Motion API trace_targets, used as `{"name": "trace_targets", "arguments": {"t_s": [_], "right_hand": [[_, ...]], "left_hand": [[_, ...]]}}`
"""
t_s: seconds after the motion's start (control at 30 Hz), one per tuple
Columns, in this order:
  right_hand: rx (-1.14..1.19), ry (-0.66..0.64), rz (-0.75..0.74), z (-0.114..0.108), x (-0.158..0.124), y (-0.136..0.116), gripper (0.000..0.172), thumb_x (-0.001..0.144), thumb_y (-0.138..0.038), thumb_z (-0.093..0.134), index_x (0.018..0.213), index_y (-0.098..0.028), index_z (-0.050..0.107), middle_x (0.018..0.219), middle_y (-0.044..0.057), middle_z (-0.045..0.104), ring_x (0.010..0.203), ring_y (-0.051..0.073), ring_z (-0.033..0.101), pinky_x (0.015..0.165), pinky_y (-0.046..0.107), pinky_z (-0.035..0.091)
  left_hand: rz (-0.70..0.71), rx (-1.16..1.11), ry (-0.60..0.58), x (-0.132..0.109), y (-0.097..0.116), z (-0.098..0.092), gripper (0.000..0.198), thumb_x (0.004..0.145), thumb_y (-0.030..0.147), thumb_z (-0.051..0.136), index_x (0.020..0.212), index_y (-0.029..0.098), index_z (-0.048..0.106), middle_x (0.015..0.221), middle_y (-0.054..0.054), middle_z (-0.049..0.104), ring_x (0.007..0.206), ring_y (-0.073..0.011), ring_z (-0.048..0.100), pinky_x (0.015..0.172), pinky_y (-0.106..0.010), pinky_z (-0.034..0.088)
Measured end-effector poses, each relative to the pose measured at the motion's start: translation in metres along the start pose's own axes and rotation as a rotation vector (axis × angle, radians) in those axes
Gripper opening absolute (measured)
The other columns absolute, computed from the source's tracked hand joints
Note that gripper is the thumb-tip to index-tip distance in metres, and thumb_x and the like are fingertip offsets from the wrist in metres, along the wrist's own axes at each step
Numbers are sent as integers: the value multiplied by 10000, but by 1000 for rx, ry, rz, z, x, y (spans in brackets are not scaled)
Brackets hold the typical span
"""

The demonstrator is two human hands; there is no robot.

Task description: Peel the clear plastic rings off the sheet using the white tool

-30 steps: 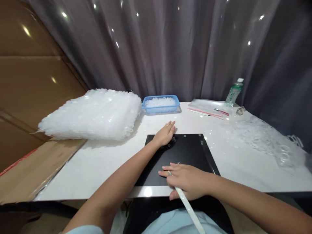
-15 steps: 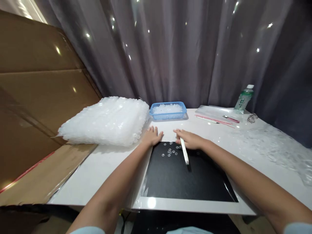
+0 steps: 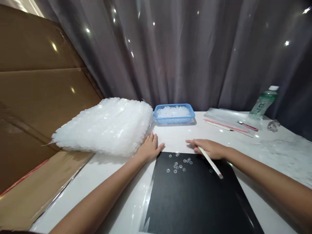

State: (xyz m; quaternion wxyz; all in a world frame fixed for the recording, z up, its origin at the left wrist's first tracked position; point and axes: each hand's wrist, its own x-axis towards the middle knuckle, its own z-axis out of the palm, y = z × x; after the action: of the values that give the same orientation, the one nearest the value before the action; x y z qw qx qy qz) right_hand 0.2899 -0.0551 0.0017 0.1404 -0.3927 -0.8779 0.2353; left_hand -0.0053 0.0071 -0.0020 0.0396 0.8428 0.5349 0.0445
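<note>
My left hand (image 3: 149, 149) lies flat on the white table, fingers stretched out, between the pile of clear plastic pieces and the far left corner of a black mat (image 3: 195, 198). My right hand (image 3: 209, 148) hovers at or rests on the mat's far edge, gripping a slim white stick-like tool (image 3: 210, 162). Its free end slants toward me and has a small reddish mark; the end within my fingers is hidden. Several small clear rings (image 3: 175, 166) lie scattered on the far part of the mat, with a few beside my right hand.
A bulky pack of clear plastic pieces (image 3: 104, 126) sits at left beside cardboard (image 3: 48, 182). Behind stands a blue basket (image 3: 174, 121) of small clear pieces. Rightward are plastic bags (image 3: 224, 115), a pinkish-handled tool (image 3: 248, 126), a green-labelled bottle (image 3: 264, 102) and loose clear plastic (image 3: 285, 156).
My right hand has moved to the right along the mat's far edge with the white tool, now tilted more. My left hand stays flat near the corner. The camera view has shifted.
</note>
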Motion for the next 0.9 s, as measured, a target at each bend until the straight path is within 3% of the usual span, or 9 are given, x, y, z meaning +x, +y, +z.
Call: {"name": "trace_targets", "arguments": {"t_s": [0.1,0.27,0.37,0.43,0.5,0.57,0.7,0.77,0.9], "right_hand": [[-28,75,110,-5,17,15,437,918,-397,293,1281,-183,409,1388,102,388,1211,254,425,959,431,370],[-118,44,151,11,47,28,593,884,-418,348,1374,-87,300,1386,169,368,1333,282,217,1069,477,214],[-38,-36,20,15,24,15,553,887,-443,358,1362,-160,334,1380,122,394,1294,265,315,1053,450,266],[45,-88,-26,9,1,5,500,905,-426,339,1348,-195,353,1358,98,430,1227,240,420,1001,408,353],[90,-57,-14,1,-15,3,455,917,-409,321,1324,-214,379,1360,81,431,1208,229,442,974,391,383],[88,-2,35,-6,-17,7,432,921,-407,310,1304,-227,395,1384,68,401,1220,233,428,969,401,386],[-15,-12,81,-3,26,20,499,903,-414,329,1353,-198,336,1416,94,343,1273,254,353,1008,436,340],[-58,-24,54,6,61,18,578,883,-428,359,1385,-151,287,1425,127,316,1302,266,300,1030,440,311],[-74,-4,45,25,114,7,635,875,-450,356,1396,-99,267,1419,154,315,1331,281,223,1067,445,240]], "left_hand": [[-77,18,-79,9,6,10,844,840,634,217,1384,-11,220,1441,-238,144,1339,-348,101,1070,-483,184],[303,-96,-71,6,60,15,683,888,530,228,1379,59,282,1443,-175,228,1336,-264,210,1092,-387,208],[521,-181,12,-10,72,7,515,922,427,237,1308,140,421,1401,-112,358,1306,-200,302,1079,-324,262],[586,-193,46,-17,61,2,449,928,395,247,1233,188,503,1348,-70,444,1278,-164,350,1072,-298,278],[462,-156,82,-17,38,0,465,922,420,243,1204,183,527,1333,-70,460,1269,-168,362,1072,-307,279],[182,-85,97,-11,12,2,561,909,467,222,1274,109,452,1389,-135,371,1312,-231,284,1081,-378,250],[-200,-12,-36,7,-9,11,807,852,606,204,1369,-12,240,1428,-258,194,1339,-348,131,1053,-496,214],[-228,-1,-71,15,0,14,862,828,649,194,1373,-19,223,1430,-264,167,1337,-365,106,1049,-507,197],[-105,31,-119,25,22,18,827,845,609,189,1389,-15,192,1448,-231,131,1345,-347,59,1075,-468,139]]}}
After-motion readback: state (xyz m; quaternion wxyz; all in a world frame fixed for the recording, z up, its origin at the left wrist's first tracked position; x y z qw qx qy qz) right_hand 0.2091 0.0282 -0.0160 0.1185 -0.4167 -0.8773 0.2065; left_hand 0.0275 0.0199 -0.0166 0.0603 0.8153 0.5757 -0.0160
